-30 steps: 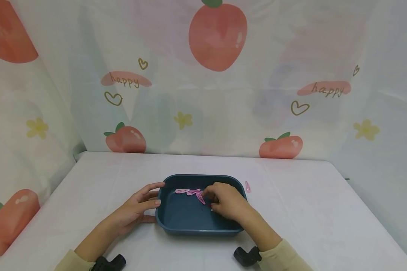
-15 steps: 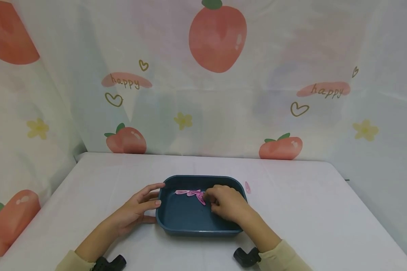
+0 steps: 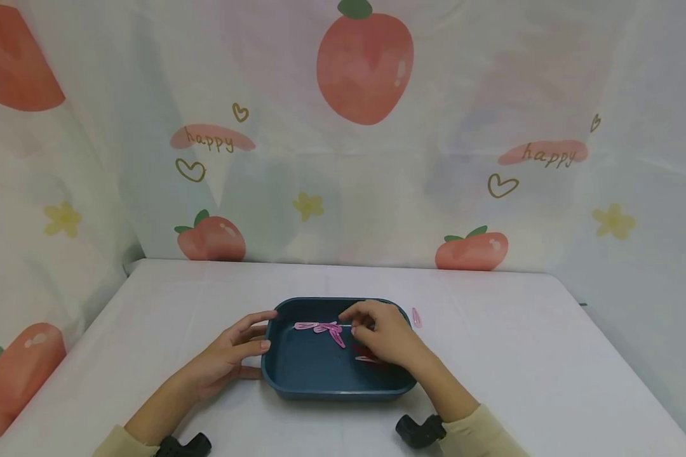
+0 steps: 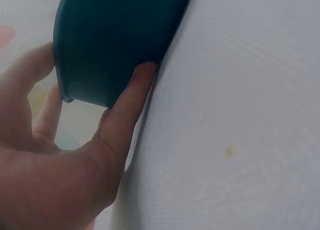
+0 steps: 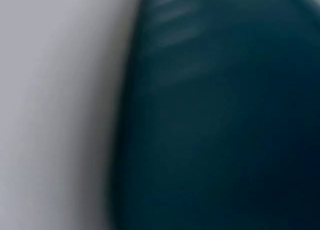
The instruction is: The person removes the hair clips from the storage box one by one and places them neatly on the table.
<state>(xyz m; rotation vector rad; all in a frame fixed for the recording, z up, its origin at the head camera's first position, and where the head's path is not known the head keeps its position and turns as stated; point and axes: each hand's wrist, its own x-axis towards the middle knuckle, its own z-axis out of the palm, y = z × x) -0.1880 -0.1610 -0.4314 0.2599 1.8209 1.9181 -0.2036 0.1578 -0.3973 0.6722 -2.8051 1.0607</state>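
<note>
A dark blue rectangular tray stands on the table. Several pink snap hair clips lie together at its left inside. My left hand rests against the tray's left end, its extended fingertips on the wall and rim; the left wrist view shows thumb and fingers at the tray wall. Over the right half of the tray, my right hand bends thumb and forefinger around the thin end of a hair clip. Below that palm lies another clip, partly hidden. The right wrist view is blurred, with no fingers visible.
One more pink hair clip lies on the white table, just beyond the tray's right end. A curtain printed with fruit hangs behind the table. A black wrist device sits at each sleeve.
My right hand has lifted slightly and shifted, its forefinger stretching out more. A clip beneath the palm now shows. The left hand and tray hold their place.
</note>
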